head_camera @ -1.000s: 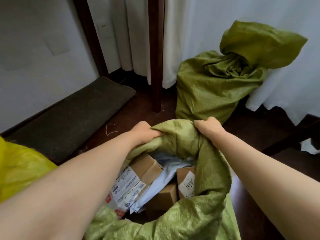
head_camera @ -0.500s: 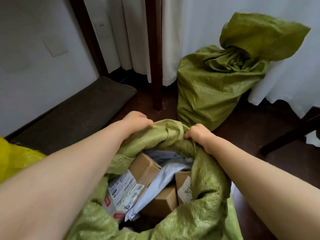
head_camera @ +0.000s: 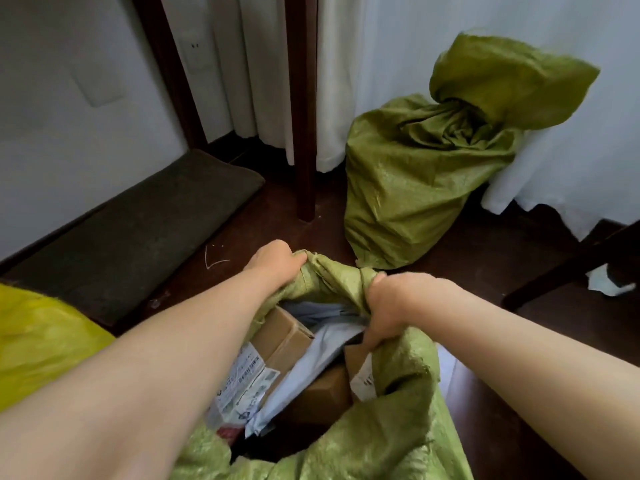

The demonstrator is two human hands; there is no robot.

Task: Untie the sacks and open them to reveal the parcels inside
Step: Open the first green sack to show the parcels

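A green woven sack stands right below me with its mouth open. My left hand grips the far rim of the sack on the left. My right hand grips the rim on the right, with its fingers curled over the edge. Inside lie cardboard boxes with printed labels and a grey mailer bag. A second green sack stands farther back against the curtain, with its neck twisted and its top flopped over.
A yellow sack shows at the left edge. A dark mat lies along the white wall. A dark wooden post rises between the curtains. A dark furniture leg and a scrap of white paper lie at the right.
My right hand has slid toward me along the rim and pulled it down, and my left hand has stayed on the far rim. The sack mouth is wider and shows more of the parcels.
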